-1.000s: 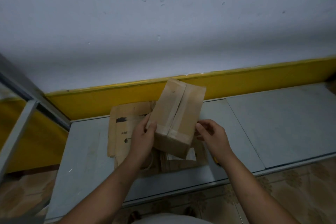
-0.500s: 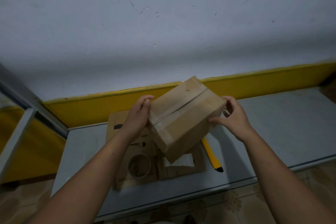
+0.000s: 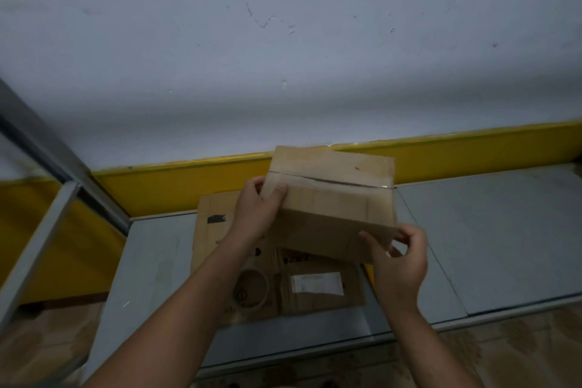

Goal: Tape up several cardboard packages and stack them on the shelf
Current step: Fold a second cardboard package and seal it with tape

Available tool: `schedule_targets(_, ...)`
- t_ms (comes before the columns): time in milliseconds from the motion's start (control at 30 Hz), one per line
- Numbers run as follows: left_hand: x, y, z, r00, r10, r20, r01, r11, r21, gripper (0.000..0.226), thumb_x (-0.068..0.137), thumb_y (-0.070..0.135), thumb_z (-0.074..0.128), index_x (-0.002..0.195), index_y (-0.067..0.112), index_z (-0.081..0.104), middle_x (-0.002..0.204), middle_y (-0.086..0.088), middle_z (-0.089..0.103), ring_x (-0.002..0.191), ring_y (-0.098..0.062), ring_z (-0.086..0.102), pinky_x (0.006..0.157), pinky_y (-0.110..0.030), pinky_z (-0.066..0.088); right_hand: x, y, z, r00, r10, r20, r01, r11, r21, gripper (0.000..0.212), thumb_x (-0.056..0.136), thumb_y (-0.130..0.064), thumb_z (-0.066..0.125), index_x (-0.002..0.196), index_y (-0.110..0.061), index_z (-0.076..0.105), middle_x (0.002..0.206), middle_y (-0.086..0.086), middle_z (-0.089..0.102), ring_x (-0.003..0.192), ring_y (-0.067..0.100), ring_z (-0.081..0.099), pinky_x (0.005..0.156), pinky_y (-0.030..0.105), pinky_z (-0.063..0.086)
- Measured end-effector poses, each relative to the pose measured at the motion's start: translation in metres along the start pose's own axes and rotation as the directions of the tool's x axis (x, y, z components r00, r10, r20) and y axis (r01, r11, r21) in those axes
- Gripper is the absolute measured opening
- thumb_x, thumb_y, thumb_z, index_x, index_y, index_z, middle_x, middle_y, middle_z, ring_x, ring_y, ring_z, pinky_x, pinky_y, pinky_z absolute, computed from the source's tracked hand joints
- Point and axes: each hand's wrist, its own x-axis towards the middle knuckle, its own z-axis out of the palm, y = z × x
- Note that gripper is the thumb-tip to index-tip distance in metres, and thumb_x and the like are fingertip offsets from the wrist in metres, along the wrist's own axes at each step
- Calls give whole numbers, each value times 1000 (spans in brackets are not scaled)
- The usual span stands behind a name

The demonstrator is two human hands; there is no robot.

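A small cardboard box [image 3: 330,198] with clear tape along its top seam is held in the air above the grey surface. My left hand [image 3: 256,214] grips its left end, thumb on the top face. My right hand [image 3: 400,258] holds its lower right corner from below, fingers curled round the edge. Under the box lie flattened cardboard sheets [image 3: 214,236], one with a white label [image 3: 316,283]. A roll of tape [image 3: 252,288] rests on the sheets just right of my left forearm.
The grey metal surface [image 3: 488,246] runs right, backed by a yellow band [image 3: 176,186] and a white wall. A grey metal frame [image 3: 41,230] rises at the left. Patterned floor tiles [image 3: 519,356] lie at the front.
The box has been turned from a diagonal tilt to lie level with its seam left to right. My right hand has dropped from the box's right side to its lower right corner.
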Motion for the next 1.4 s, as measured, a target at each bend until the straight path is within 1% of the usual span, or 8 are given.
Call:
schedule_targets(267, 21, -25, -22, 995, 56, 83, -47, 993, -109, 60, 93, 55, 73, 148, 41, 54, 130, 27, 57, 120, -6, 56, 89, -33, 55, -44, 3, 16, 982, 13, 186, 6, 995, -102, 34, 84, -54, 78, 94, -31, 55, 99, -1, 55, 93, 15, 61, 78, 26, 53)
schedule_targets(467, 31, -39, -17, 991, -90, 97, 110, 968, -225, 95, 93, 48, 77, 167, 33, 19, 169, 0, 32, 151, -23, 37, 115, -58, 47, -60, 7, 32, 899, 283, 334, -317, 947, 51, 40, 91, -49, 74, 114, -21, 56, 106, 7, 67, 97, 28, 71, 86, 53, 60)
schedule_targets(567, 11, -44, -6, 980, -100, 172, 139, 963, -229, 106, 93, 48, 77, 168, 35, 3, 174, 4, 21, 156, -21, 30, 119, -52, 43, -62, 3, 43, 876, 295, 383, -326, 945, 18, 36, 88, -44, 74, 116, -32, 56, 103, -8, 67, 93, 19, 74, 80, 36, 61)
schedule_targets(900, -36, -56, -26, 977, 180, 112, -186, 982, 43, 13, 109, 31, 56, 117, 27, 65, 112, 13, 68, 105, 2, 63, 86, -21, 54, -60, -3, 67, 832, 336, 441, -342, 937, -69, 34, 95, -9, 72, 115, -28, 52, 110, 2, 65, 89, 5, 70, 74, 17, 55)
schedule_targets(1033, -74, -92, -60, 890, 299, 344, -399, 876, 270, 22, 106, 45, 56, 90, 31, 60, 82, 13, 63, 78, -7, 62, 65, -18, 47, -63, -1, 62, 848, 315, 426, -310, 947, -83, 28, 95, -7, 71, 114, -21, 56, 108, -1, 66, 93, 3, 68, 77, 17, 54)
schedule_targets(1167, -94, -127, -65, 742, 196, 641, -610, 593, 526, 39, 87, 72, 61, 100, 35, 60, 100, 21, 60, 92, -5, 61, 74, -12, 37, -63, 0, 57, 865, 249, 436, -211, 968, -134, 20, 96, -10, 70, 107, -25, 60, 102, -5, 66, 94, 6, 66, 79, 20, 54)
schedule_targets(1267, -97, -141, -59, 720, 164, 674, -673, 401, 621, 39, 85, 50, 79, 115, 26, 72, 117, 7, 71, 108, -18, 68, 100, -30, 47, -58, 1, 53, 922, 142, 360, -85, 982, -169, 27, 96, -13, 69, 99, -38, 58, 94, -13, 61, 89, 9, 63, 75, 19, 50)
schedule_targets(1400, -99, -146, -58, 743, 215, 634, -664, 351, 660, 25, 78, 16, 86, 101, 20, 82, 97, -1, 78, 89, -25, 75, 94, -35, 57, -31, 9, 36, 985, 140, 98, -121, 976, -182, 41, 88, -30, 77, 119, -40, 52, 118, -9, 50, 104, -1, 52, 81, 9, 43)
